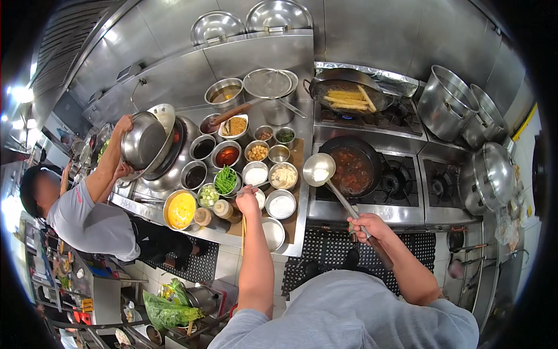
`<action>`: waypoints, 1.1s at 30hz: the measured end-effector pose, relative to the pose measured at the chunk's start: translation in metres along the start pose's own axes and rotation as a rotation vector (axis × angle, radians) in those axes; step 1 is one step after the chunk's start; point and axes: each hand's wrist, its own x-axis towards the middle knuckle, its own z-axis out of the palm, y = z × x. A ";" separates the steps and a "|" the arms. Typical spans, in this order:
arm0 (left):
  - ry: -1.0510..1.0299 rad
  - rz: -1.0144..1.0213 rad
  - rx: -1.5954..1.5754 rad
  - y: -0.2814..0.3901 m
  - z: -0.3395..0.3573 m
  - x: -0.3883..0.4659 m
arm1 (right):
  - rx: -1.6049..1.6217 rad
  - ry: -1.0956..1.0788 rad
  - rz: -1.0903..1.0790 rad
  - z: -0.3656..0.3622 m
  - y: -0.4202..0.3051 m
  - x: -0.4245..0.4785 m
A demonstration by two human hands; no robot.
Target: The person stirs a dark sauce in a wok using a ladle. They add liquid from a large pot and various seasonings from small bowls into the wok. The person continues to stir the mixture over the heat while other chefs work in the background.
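My right hand [369, 227] is closed around the long handle of a metal ladle [318, 163]. A small heap of white powder lies in its bowl, which hangs over the left rim of a dark wok [378, 174]. Reddish-brown sauce with chunks [352, 170] fills the wok. Over the ingredient bowls, my left hand [247, 201] grips a slim metal utensil [255, 186], probably a spoon; its far end is hard to make out. Thin wooden sticks [243, 235] show below that hand. Nearby stand bowls of white powder [280, 205] and a bowl of cut green vegetables [225, 181].
At the back burner, a pan [333, 80] holds yellow sticks in oil over a blue flame. Stockpots [445, 104] stand to its right. A strainer [267, 83] rests on a pot. At left, a person [93, 218] tilts a metal bowl [144, 139]. Squeeze bottles [224, 209] line the counter's front.
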 end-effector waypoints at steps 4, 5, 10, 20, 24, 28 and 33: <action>-0.224 0.276 0.214 0.026 0.039 -0.047 | 0.154 -0.066 0.062 0.008 0.001 0.016; -0.300 0.413 0.313 0.033 0.044 -0.057 | 0.228 -0.102 0.100 0.009 0.003 0.023; -0.216 0.815 0.744 0.089 0.023 -0.088 | 0.360 -0.178 0.170 -0.024 0.005 0.038; 0.267 0.096 0.440 -0.029 -0.078 -0.022 | -0.594 0.351 -0.176 -0.171 -0.025 0.054; 0.287 -0.063 0.110 -0.022 -0.076 -0.037 | -0.982 0.462 -0.249 -0.232 -0.021 0.083; 0.171 -0.074 0.143 -0.038 -0.124 -0.041 | -1.158 0.470 -0.374 -0.256 0.015 0.109; 0.421 -0.065 0.158 -0.014 -0.155 -0.068 | -0.331 0.366 -0.080 -0.188 0.045 0.097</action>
